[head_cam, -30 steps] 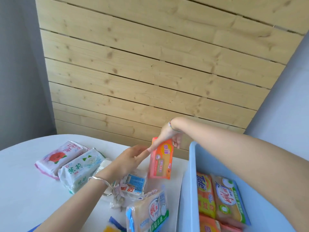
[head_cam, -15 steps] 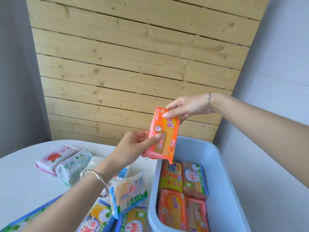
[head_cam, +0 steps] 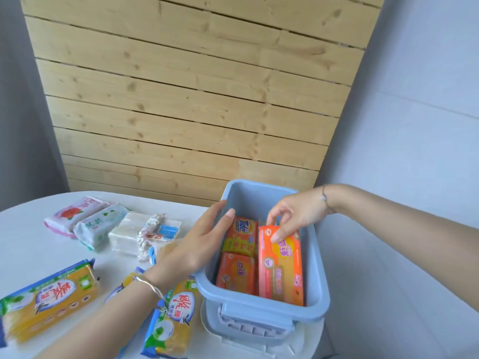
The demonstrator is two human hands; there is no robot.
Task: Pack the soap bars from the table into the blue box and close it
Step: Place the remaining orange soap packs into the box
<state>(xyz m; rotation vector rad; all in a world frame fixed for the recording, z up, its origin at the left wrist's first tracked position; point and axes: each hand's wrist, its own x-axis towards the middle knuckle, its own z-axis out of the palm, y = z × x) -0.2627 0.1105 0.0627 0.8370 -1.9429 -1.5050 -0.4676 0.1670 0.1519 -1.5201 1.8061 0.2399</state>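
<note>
The blue box point(head_cam: 261, 310) stands open at the table's right edge. Inside lie a Tide soap bar point(head_cam: 241, 235), an orange bar point(head_cam: 237, 273) in front of it, and a long orange-pink soap pack point(head_cam: 281, 270) on the right side. My right hand point(head_cam: 293, 216) pinches the far end of that pack with its fingertips, inside the box. My left hand point(head_cam: 197, 242) rests flat against the box's left rim, fingers spread, holding nothing. Yellow soap packs point(head_cam: 49, 299) point(head_cam: 172, 325) lie on the table near me.
A rose-printed soap point(head_cam: 74, 212), a green-printed white soap point(head_cam: 99, 224) and clear-wrapped white bars point(head_cam: 134, 233) lie further back on the white round table point(head_cam: 28, 244). A white lid point(head_cam: 259, 347) lies under the box. Wooden slat wall behind; grey wall to the right.
The orange-pink pack, held up by both hands above the box, has come down into the box's right side. My left hand let go of it and moved to the box's left rim.
</note>
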